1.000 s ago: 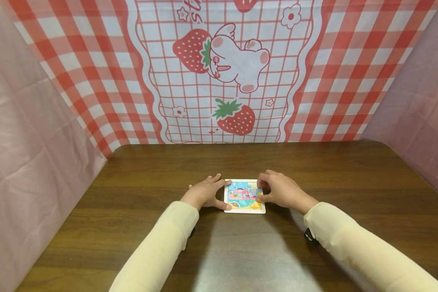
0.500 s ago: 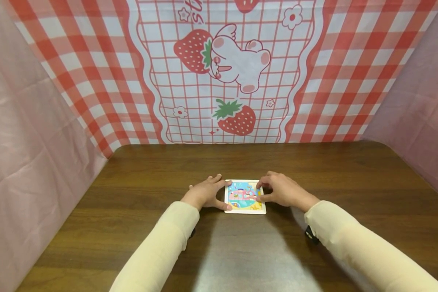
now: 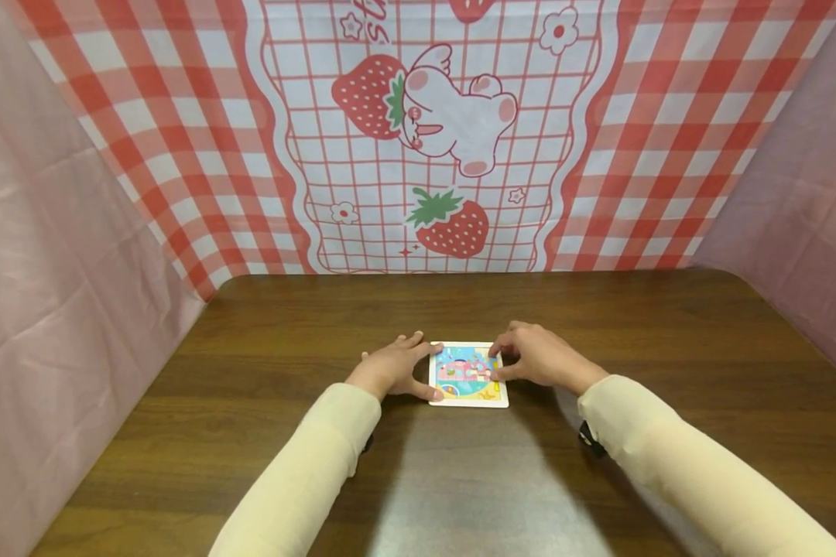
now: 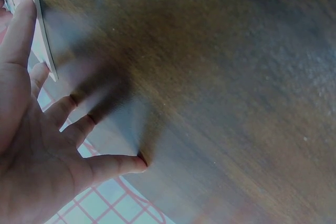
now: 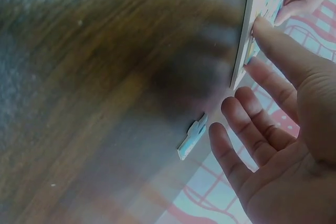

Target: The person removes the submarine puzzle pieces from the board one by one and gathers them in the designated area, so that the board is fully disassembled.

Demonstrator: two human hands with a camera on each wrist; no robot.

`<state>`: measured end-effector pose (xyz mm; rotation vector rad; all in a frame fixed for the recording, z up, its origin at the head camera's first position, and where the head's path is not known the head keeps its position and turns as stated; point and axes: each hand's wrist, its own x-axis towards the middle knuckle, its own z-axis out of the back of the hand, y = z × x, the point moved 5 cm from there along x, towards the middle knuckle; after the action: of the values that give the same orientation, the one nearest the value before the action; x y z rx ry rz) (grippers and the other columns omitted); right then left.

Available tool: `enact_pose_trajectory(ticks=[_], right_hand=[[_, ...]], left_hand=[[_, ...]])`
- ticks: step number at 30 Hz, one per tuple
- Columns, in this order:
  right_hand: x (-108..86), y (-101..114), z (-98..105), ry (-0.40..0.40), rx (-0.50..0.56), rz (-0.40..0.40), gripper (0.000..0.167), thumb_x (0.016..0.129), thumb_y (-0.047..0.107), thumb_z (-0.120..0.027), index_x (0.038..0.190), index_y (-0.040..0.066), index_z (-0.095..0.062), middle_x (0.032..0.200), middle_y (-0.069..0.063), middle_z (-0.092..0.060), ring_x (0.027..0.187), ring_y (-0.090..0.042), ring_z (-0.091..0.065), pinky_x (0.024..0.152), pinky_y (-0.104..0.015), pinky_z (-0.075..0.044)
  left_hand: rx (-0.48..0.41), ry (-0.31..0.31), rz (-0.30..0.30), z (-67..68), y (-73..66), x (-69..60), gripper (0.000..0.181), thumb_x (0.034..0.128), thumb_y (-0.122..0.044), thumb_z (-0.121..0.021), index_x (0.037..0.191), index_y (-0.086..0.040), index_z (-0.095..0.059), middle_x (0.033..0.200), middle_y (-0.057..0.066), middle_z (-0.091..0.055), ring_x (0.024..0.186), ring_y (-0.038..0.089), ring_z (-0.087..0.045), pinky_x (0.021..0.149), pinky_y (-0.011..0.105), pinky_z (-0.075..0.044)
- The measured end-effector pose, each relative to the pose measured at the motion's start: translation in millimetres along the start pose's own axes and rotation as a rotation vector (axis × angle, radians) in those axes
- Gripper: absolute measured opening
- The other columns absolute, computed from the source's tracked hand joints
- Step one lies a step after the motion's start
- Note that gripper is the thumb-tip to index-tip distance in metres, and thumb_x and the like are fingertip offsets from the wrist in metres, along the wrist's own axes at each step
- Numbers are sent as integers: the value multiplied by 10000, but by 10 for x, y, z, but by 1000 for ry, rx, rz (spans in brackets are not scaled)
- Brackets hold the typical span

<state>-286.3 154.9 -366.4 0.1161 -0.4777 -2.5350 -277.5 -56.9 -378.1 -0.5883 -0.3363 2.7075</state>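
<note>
In the head view, a small picture puzzle [image 3: 465,375] in a white frame lies flat near the middle of the brown wooden desk [image 3: 306,325]; the left hand [image 3: 392,367] is spread wide at its left side, thumb on the near corner and index finger on the far one; the right hand [image 3: 539,357] touches the right side with thumb and index fingertip set apart, fingers bent; cream sleeves [image 3: 299,464] cover both forearms, and a red-and-white strawberry cloth [image 3: 453,139] hangs behind.

In the left wrist view, the thumb lies over the frame's edge, the index fingertip meets it further along, and the other fingers fan out over the desk.

In the right wrist view, the thumb and index finger touch the puzzle's edge with a gap between them; the other three fingers are loosely bent; a loose piece [image 5: 192,136] sits on the desk near their tips.
</note>
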Motion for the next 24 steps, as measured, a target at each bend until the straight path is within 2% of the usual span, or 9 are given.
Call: enact_pose_trajectory(ticks=[8,17,24], right_hand=[[-19,8,21,1,1,6,309,830,306,-861,1048,108,-767,935,-19,-590,878,-199,-629,771,-436,-533],[-123,-26,150,-67,12,44,282,824,278,-858,1027,104,-769,914,-12,-614,834,-196,-626,713,-385,-522],[-199,-107,249,-76,22,32,275,847,261,-845,1062,103,-776,967,-53,-646,850,-208,-620,730,-378,-514]], left_hand=[[-8,-2,-1,5,-6,-2,880,857,-509,-769,1599,-311,-340,1697,46,-166,1550,297,-158,1102,775,-187],[-13,-4,-2,2,-2,11,878,851,-502,-781,1593,-304,-354,1694,46,-178,1549,295,-165,1100,776,-191],[-14,-3,3,2,-1,10,881,850,-501,-784,1593,-306,-352,1695,41,-177,1548,299,-167,1101,776,-187]])
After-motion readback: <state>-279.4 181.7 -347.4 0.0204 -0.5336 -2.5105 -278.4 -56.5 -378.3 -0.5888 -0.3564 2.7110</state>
